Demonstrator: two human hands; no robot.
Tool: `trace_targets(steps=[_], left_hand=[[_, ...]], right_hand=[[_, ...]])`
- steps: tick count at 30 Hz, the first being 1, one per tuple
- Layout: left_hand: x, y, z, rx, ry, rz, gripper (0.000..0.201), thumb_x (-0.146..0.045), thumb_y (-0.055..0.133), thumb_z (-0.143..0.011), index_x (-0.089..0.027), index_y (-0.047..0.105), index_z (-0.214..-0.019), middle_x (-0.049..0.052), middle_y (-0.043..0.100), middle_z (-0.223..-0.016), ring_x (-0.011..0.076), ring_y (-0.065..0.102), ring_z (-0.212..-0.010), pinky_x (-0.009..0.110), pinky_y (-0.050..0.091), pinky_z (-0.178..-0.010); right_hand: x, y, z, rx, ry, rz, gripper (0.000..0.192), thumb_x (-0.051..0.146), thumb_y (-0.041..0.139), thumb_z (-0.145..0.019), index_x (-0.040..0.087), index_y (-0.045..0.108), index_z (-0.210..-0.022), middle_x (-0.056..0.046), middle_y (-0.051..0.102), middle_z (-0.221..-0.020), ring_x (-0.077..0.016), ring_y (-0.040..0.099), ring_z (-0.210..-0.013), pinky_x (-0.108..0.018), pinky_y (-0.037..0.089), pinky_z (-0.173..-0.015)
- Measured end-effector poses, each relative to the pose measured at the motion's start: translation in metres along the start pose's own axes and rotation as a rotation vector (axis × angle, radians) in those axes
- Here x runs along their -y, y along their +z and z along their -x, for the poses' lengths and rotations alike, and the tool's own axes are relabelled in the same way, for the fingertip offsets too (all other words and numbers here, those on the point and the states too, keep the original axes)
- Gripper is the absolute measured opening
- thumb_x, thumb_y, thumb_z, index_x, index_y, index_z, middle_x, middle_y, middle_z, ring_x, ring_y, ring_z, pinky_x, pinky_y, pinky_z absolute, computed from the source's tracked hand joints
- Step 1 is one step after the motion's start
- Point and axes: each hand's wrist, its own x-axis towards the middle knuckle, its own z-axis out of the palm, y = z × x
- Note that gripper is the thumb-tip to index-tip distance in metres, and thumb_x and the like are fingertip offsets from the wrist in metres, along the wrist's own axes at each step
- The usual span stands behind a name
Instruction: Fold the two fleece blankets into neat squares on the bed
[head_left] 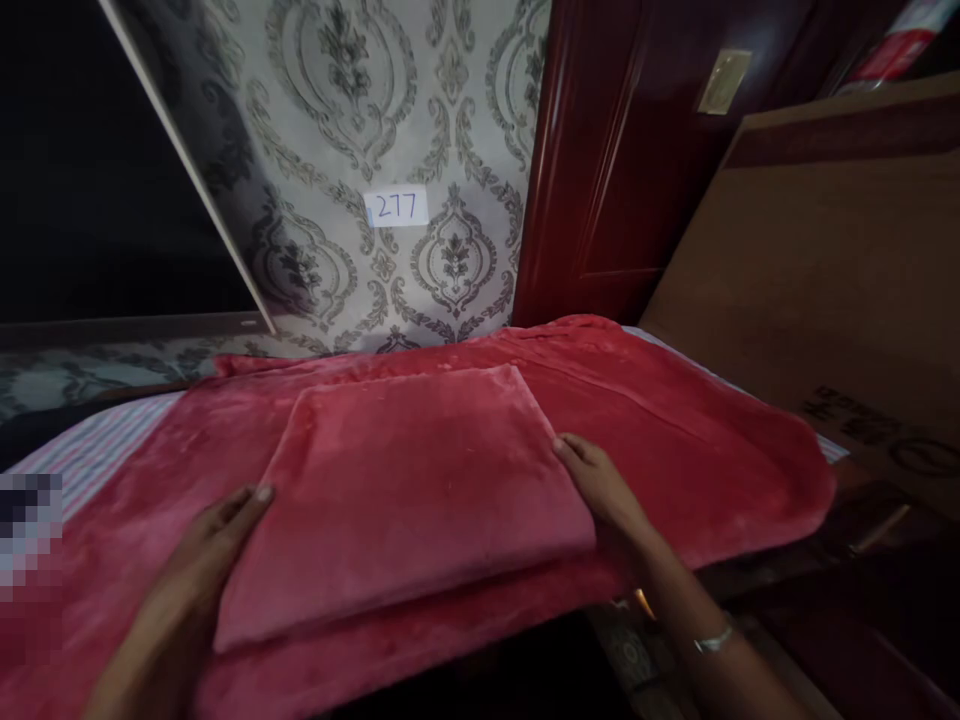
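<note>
A folded red plush cloth (420, 480) lies in a flat, roughly rectangular stack on a larger red plush blanket (697, 450). At its left edge is my left hand (214, 545), thumb along the side and the other fingers partly hidden. My right hand (596, 485) closes on the opposite edge, its thumb and fingertips pressed to the fabric near the upper right corner. Both hands appear to hold the cloth by its sides. Its front edge shows a thick fold, with the blanket spread out beneath and hanging over the front.
Striped fabric (124, 440) shows under the blanket at the left. A big cardboard box (825, 260) stands at the right, beside a dark red wooden panel (600, 150). Behind are patterned wallpaper, a paper label (397, 206) reading 277, and a dark screen (105, 180) at the left.
</note>
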Motion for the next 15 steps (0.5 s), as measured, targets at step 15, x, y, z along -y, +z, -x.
trace_targets(steps=[15], left_hand=[[0.035, 0.011, 0.046, -0.186, 0.099, -0.138, 0.049, -0.072, 0.047, -0.071, -0.024, 0.058, -0.077, 0.002, 0.065, -0.069, 0.0275, 0.062, -0.07, 0.034, 0.048, -0.061]], right_hand=[[-0.021, 0.007, 0.056, -0.279, -0.024, 0.079, 0.044, 0.063, 0.049, -0.083, 0.022, 0.058, -0.072, -0.001, 0.057, -0.063, -0.017, 0.051, -0.062, -0.026, 0.041, -0.057]])
